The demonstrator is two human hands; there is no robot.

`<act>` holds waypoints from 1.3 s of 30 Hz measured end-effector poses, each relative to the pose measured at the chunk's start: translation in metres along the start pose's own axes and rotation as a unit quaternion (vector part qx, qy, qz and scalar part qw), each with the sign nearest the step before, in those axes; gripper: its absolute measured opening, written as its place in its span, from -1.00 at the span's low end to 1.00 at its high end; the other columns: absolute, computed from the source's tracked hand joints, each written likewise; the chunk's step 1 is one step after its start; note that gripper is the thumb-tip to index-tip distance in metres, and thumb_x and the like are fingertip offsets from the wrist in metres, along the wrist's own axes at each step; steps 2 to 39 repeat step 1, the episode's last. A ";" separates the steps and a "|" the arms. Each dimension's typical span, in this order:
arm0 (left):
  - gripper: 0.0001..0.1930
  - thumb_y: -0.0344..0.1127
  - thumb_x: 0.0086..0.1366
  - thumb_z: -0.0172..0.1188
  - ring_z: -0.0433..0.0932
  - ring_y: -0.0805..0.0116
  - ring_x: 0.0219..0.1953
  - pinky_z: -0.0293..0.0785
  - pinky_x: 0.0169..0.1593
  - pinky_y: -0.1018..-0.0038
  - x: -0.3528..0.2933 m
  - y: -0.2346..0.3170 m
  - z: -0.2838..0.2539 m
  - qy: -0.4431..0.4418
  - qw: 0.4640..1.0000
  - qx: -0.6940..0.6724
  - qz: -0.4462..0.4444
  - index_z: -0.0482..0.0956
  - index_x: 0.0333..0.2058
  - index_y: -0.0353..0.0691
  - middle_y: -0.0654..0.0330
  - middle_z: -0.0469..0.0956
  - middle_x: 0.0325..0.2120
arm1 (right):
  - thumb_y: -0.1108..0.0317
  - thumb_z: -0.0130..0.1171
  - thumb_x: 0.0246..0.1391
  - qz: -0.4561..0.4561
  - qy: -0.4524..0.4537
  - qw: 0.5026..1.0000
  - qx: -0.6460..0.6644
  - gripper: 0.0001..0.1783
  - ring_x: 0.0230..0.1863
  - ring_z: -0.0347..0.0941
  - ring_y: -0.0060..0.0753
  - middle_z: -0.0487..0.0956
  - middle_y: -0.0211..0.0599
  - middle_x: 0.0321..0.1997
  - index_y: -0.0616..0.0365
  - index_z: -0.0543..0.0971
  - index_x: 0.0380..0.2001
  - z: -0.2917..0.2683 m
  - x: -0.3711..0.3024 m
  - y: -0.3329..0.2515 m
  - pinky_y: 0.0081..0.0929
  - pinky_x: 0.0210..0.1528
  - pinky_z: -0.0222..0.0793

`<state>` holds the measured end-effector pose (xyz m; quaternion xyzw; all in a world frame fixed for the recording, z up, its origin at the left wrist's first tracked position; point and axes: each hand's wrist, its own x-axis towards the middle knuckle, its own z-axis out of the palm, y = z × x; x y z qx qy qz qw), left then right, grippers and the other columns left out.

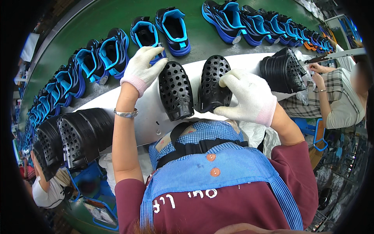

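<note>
My left hand (144, 68), in a white glove, has its thumb and index finger around the heel of a black sneaker with blue lining (145, 36). Beside that hand, a black perforated shoe-shaped insert (176, 91) lies on the white work surface (146, 117). My right hand (247, 95), also gloved, grips the edge of a second perforated insert (214, 82), thumb near its narrow end and fingers at its side. The palm side of this hand is hidden.
Rows of similar sneakers (113, 52) line the green belt (109, 15) on both sides. Nested stacks of black inserts stand at left (83, 134) and right (282, 70). A co-worker (331, 89) sits at the right, handling clear plastic; another person (48, 191) is at lower left.
</note>
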<state>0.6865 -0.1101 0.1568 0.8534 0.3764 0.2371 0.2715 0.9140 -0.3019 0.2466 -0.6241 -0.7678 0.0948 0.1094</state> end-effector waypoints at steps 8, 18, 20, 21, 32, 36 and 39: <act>-0.59 -0.22 0.23 0.26 0.54 0.31 -0.24 0.49 -0.07 0.48 0.001 0.001 -0.001 0.000 1.000 0.007 0.009 0.57 0.03 -0.25 0.10 0.53 -0.08 | -0.06 0.39 -0.22 0.003 -0.008 1.000 0.007 -0.37 -0.22 0.55 -0.07 0.52 -0.10 -0.26 0.20 0.53 -0.18 0.000 0.000 0.001 -0.23 -0.19 0.50; -0.59 -0.22 0.23 0.26 0.54 0.31 -0.24 0.49 -0.07 0.48 0.001 0.001 -0.001 0.000 1.000 0.007 0.009 0.57 0.03 -0.25 0.10 0.53 -0.08 | -0.06 0.39 -0.22 0.003 -0.008 1.000 0.007 -0.37 -0.22 0.55 -0.07 0.52 -0.10 -0.26 0.20 0.53 -0.18 0.000 0.000 0.001 -0.23 -0.19 0.50; -0.59 -0.22 0.23 0.26 0.54 0.31 -0.24 0.49 -0.07 0.48 0.001 0.001 -0.001 0.000 1.000 0.007 0.009 0.57 0.03 -0.25 0.10 0.53 -0.08 | -0.06 0.39 -0.22 0.003 -0.008 1.000 0.007 -0.37 -0.22 0.55 -0.07 0.52 -0.10 -0.26 0.20 0.53 -0.18 0.000 0.000 0.001 -0.23 -0.19 0.50; -0.59 -0.22 0.23 0.26 0.54 0.31 -0.24 0.49 -0.07 0.48 0.001 0.001 -0.001 0.000 1.000 0.007 0.009 0.57 0.03 -0.25 0.10 0.53 -0.08 | -0.06 0.39 -0.22 0.003 -0.008 1.000 0.007 -0.37 -0.22 0.55 -0.07 0.52 -0.10 -0.26 0.20 0.53 -0.18 0.000 0.000 0.001 -0.23 -0.19 0.50; -0.59 -0.22 0.23 0.26 0.54 0.31 -0.24 0.49 -0.07 0.48 0.001 0.001 -0.001 0.000 1.000 0.007 0.009 0.57 0.03 -0.25 0.10 0.53 -0.08 | -0.06 0.39 -0.22 0.003 -0.008 1.000 0.007 -0.37 -0.22 0.55 -0.07 0.52 -0.10 -0.26 0.20 0.53 -0.18 0.000 0.000 0.001 -0.23 -0.19 0.50; -0.59 -0.22 0.23 0.26 0.54 0.31 -0.24 0.49 -0.07 0.48 0.001 0.001 -0.001 0.000 1.000 0.007 0.009 0.57 0.03 -0.25 0.10 0.53 -0.08 | -0.06 0.39 -0.22 0.003 -0.008 1.000 0.007 -0.37 -0.22 0.55 -0.07 0.52 -0.10 -0.26 0.20 0.53 -0.18 0.000 0.000 0.001 -0.23 -0.19 0.50; -0.59 -0.22 0.23 0.26 0.54 0.31 -0.24 0.49 -0.07 0.48 0.001 0.001 -0.001 0.000 1.000 0.007 0.009 0.57 0.03 -0.25 0.10 0.53 -0.08 | -0.06 0.39 -0.22 0.003 -0.008 1.000 0.007 -0.37 -0.22 0.55 -0.07 0.52 -0.10 -0.26 0.20 0.53 -0.18 0.000 0.000 0.001 -0.23 -0.19 0.50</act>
